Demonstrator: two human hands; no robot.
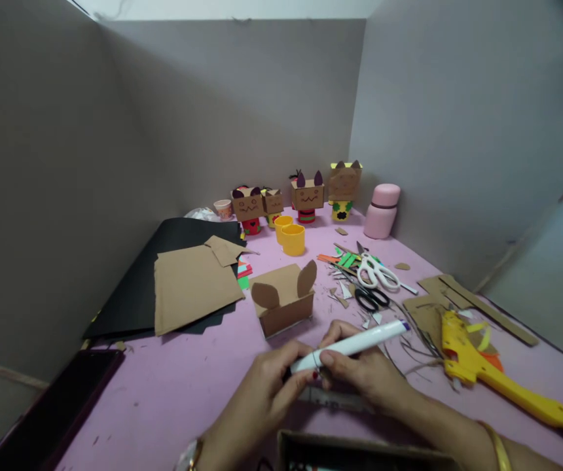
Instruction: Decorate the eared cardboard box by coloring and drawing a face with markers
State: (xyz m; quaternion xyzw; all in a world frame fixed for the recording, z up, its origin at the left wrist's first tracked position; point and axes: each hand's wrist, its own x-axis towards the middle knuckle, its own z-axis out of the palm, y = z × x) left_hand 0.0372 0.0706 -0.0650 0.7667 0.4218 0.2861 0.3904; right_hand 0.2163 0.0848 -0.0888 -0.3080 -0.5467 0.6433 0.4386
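Note:
A white marker with a purple end lies slantwise across both hands, above the table's near middle. My left hand pinches its lower left end, thumb and fingers closed. Around the middle of the barrel, my right hand is closed too. Just beyond the hands stands a small cardboard box with two rounded ear-shaped pieces sticking up from its top edge. Under my hands, a pale printed strip or second marker is partly hidden.
A yellow glue gun, black scissors, white scissors and paper scraps lie right. Cardboard sheets rest on black paper left. Yellow rings, cat figures and a pink bottle stand behind. An open cardboard box is nearest me.

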